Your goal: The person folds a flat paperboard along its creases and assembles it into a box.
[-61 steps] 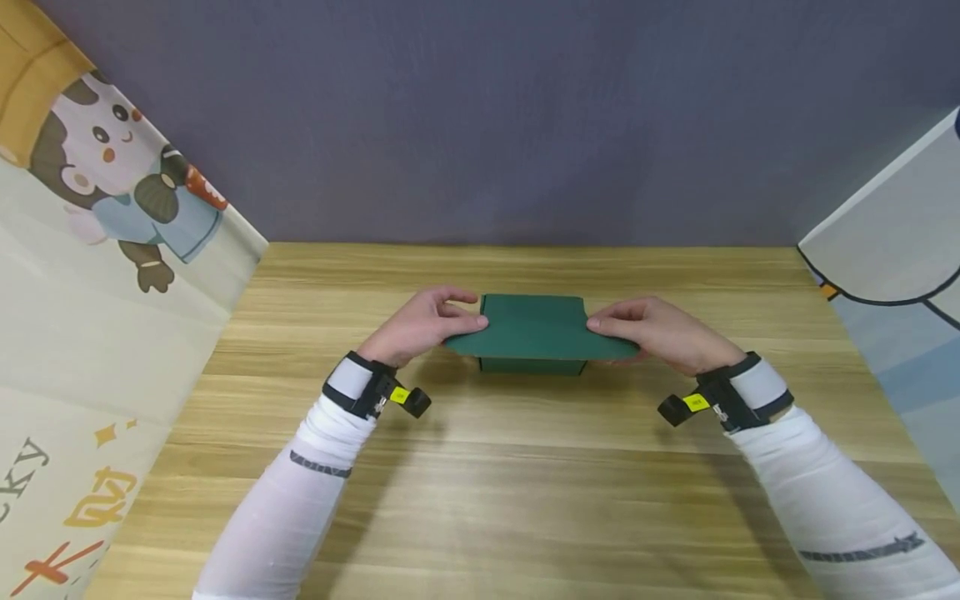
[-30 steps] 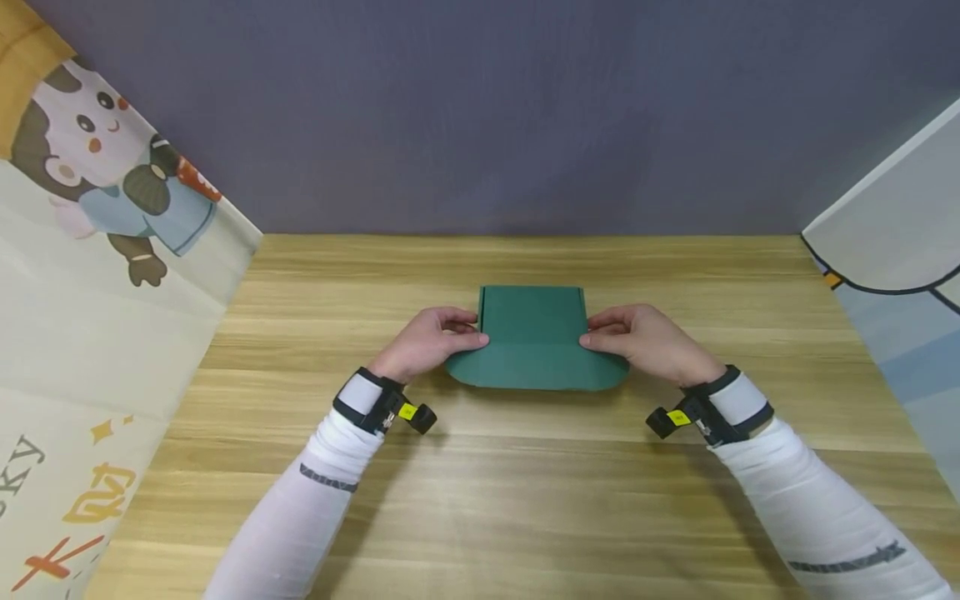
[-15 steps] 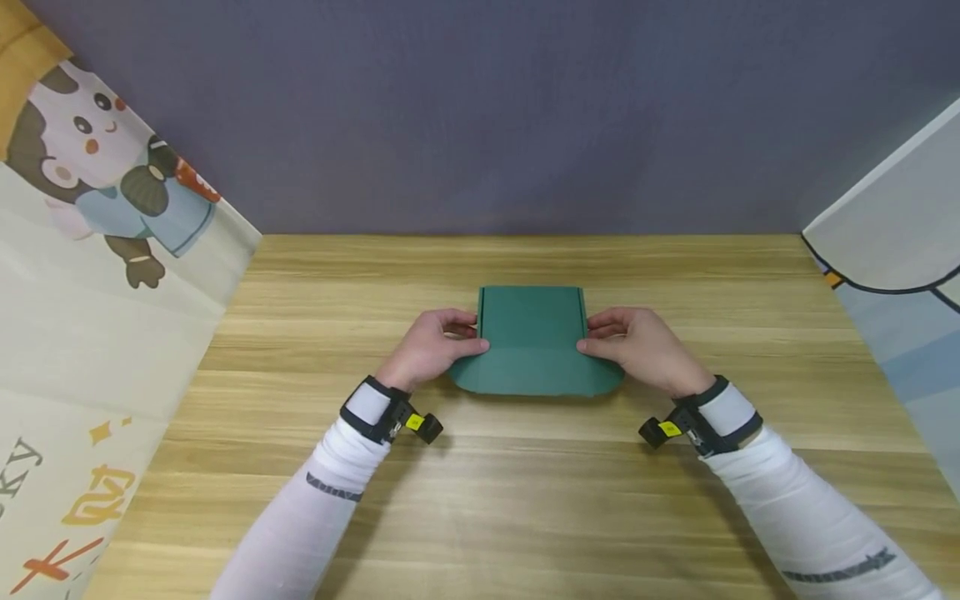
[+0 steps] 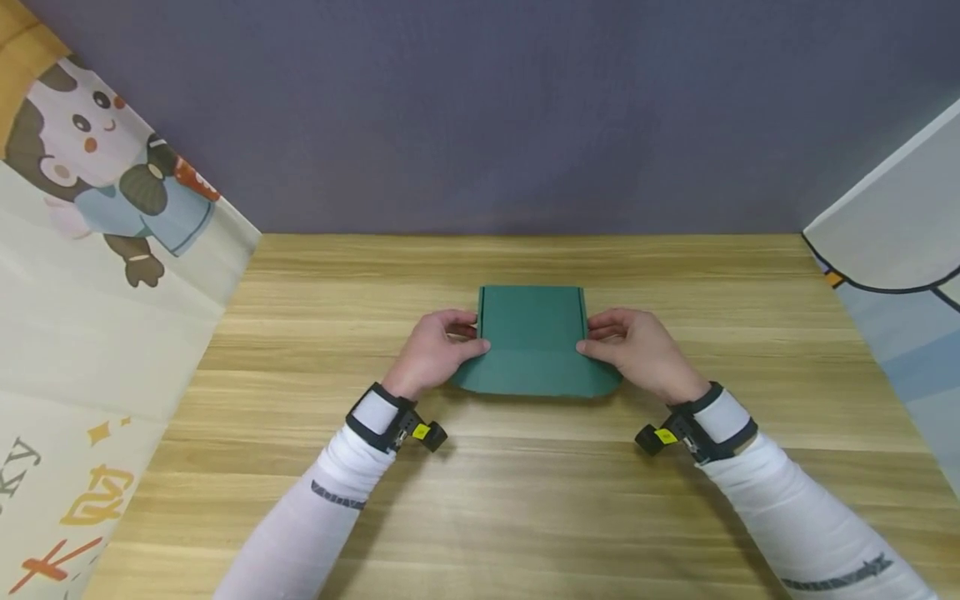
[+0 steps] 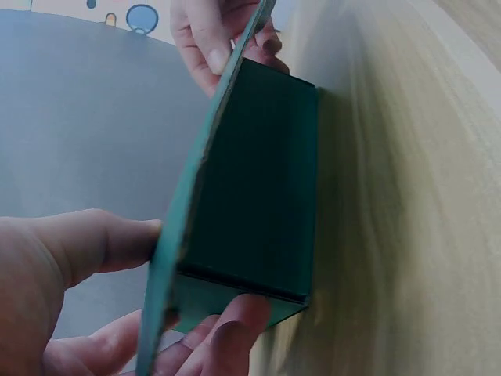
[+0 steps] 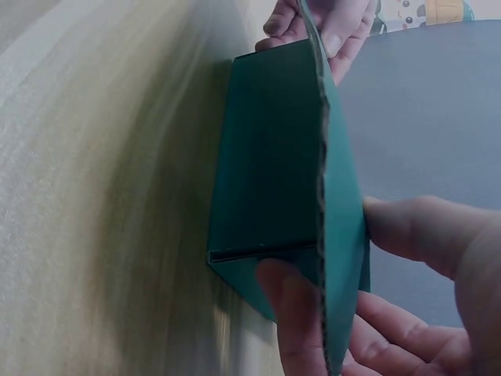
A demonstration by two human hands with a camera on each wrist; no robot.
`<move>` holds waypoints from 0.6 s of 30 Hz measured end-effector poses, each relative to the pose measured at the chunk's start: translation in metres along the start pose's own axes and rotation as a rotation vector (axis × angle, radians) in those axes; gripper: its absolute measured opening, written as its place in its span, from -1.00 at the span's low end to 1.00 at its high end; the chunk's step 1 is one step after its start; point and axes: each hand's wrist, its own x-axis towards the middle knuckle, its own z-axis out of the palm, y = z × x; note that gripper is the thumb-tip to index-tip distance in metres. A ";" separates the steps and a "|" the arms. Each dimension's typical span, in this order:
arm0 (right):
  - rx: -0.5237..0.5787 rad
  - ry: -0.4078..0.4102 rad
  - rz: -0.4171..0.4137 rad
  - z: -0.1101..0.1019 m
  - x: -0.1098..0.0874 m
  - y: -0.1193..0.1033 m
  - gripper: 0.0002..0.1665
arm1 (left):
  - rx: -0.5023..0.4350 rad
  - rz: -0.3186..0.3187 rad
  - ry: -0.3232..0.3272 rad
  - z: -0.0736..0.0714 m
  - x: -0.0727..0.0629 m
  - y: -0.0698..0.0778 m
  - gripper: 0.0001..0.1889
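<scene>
Wall (image 4: 525, 117): I see it dark grey-blue, behind everything.
Table (image 4: 540, 525): wood-grained, meeting the wall at its far edge.
Box (image 5: 258, 180): green, resting on the table nearer that far edge, between both hands.
Flap (image 4: 536, 377): juts from the box's top out past its front, wider than the box.
Left hand (image 4: 435, 350): clamped on the box, thumb on top, fingers lower at its left end.
Right hand (image 4: 648, 352): likewise at the right end; how firmly its fingers press, I can't tell in the dim wrist view.
</scene>
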 end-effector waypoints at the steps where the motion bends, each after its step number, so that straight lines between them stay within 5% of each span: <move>1: 0.001 0.005 -0.003 0.000 -0.001 0.000 -0.37 | 0.000 0.004 0.008 0.001 0.000 0.000 -0.49; 18: 0.065 0.079 -0.059 0.011 -0.016 0.002 -0.41 | 0.013 0.113 0.137 0.007 -0.011 -0.003 -0.62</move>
